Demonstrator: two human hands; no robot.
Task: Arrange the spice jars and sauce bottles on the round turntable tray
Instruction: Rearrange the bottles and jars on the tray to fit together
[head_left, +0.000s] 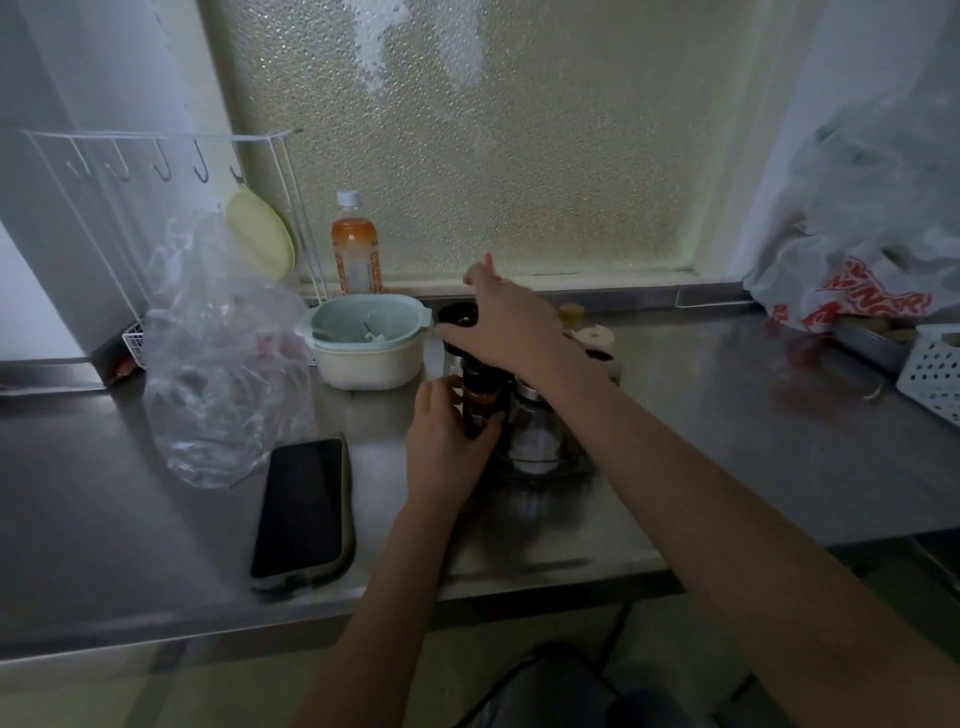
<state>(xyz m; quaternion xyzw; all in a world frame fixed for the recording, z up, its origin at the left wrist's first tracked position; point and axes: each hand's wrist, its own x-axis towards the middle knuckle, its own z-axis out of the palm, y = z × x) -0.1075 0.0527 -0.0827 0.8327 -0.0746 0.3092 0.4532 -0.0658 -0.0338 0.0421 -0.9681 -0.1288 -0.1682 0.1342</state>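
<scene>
A clear round turntable tray (566, 470) sits on the steel counter, mid-frame. My left hand (441, 447) is wrapped around a dark sauce bottle with an orange label (480, 402) at the tray's left edge. My right hand (506, 322) reaches over the tray and holds something small with a pink tip at its fingertips, above a black-lidded jar (456, 316). A clear glass jar with a metal cap (535, 431) stands on the tray. A white-capped jar (597, 338) and a yellow-capped one (571, 313) stand behind, partly hidden by my right arm.
A phone (301, 512) lies left of the tray near the counter's front edge. A crumpled clear plastic bag (223, 374), a pale bowl set (369, 340) and an orange drink bottle (356, 249) stand at back left. A shopping bag (862, 260) and a white basket (935, 371) are at right.
</scene>
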